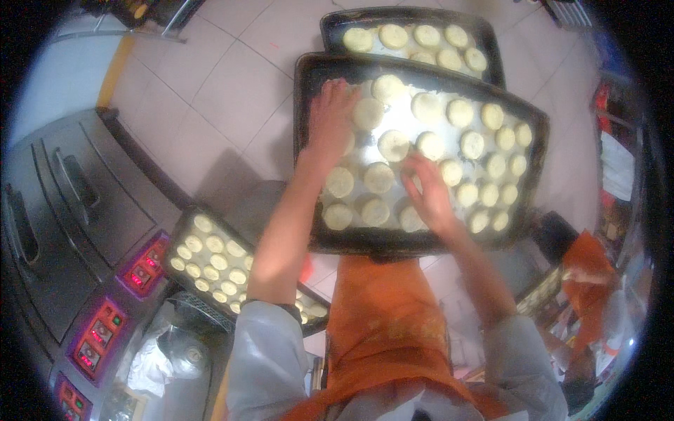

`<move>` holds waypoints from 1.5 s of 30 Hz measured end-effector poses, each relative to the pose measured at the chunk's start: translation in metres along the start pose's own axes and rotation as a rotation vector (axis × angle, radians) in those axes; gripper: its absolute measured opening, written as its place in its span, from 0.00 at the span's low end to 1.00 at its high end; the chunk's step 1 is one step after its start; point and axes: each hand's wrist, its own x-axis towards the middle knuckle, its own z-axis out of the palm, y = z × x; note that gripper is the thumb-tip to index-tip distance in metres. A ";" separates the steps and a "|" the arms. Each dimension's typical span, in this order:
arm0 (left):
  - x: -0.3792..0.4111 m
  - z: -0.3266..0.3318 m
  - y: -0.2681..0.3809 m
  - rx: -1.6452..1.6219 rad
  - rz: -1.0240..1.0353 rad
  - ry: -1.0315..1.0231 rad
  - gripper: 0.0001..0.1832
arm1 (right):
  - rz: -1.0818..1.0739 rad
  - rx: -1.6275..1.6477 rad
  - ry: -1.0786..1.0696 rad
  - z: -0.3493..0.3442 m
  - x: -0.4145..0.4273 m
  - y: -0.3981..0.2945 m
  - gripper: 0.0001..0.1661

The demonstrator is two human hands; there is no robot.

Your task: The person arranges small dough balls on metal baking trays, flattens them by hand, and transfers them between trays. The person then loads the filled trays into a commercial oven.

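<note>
In front of me is a dark metal baking tray (537, 152) on a pale sheet, set with rows of flat, round, pale dough pieces (392, 146). My left hand (331, 116) reaches over the tray's left side, fingers pointing to the far edge. Beneath its edge a dough round (348, 143) is partly covered. Over the middle of the tray, my right hand (427, 184) has its fingers bent and thumb low, close around a pale dough round. Whether it grips that round is hidden by blur.
A second tray (495, 58) of dough rounds lies beyond, partly under the first. Another filled tray (181, 221) is at lower left, beside a steel oven (121, 189) with lit control panels (95, 337). At right, a person in an orange apron (590, 273) stands near a further tray (539, 292).
</note>
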 end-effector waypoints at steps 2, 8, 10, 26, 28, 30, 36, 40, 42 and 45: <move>0.010 -0.003 0.000 0.066 0.071 -0.088 0.23 | 0.044 0.046 -0.065 -0.003 -0.003 0.000 0.20; 0.033 -0.007 -0.005 0.129 -0.036 -0.115 0.18 | 0.113 0.068 -0.058 0.000 -0.017 -0.003 0.21; 0.029 0.003 -0.017 0.078 0.004 0.006 0.19 | 0.119 0.118 -0.078 0.001 -0.016 -0.006 0.21; -0.004 0.010 0.049 -0.205 -0.133 0.001 0.35 | -0.378 -0.523 0.015 0.007 0.157 0.035 0.28; -0.006 0.011 0.046 -0.217 -0.111 -0.022 0.35 | -0.237 -0.501 0.011 0.003 0.159 0.033 0.29; -0.009 0.011 0.043 -0.217 -0.095 -0.028 0.35 | -0.273 -0.473 0.032 0.002 0.156 0.033 0.30; -0.043 -0.009 0.040 -0.072 -0.183 -0.138 0.35 | -0.259 -0.180 0.161 -0.031 0.135 0.048 0.30; -0.068 -0.003 0.021 0.010 -0.130 -0.144 0.33 | -0.167 -0.226 0.108 -0.042 0.120 0.080 0.30; -0.069 0.000 0.021 0.038 -0.160 -0.153 0.33 | -0.214 -0.273 0.048 -0.041 0.115 0.085 0.31; -0.069 -0.001 0.025 0.063 -0.235 -0.165 0.33 | -0.264 -0.317 0.002 -0.036 0.108 0.074 0.33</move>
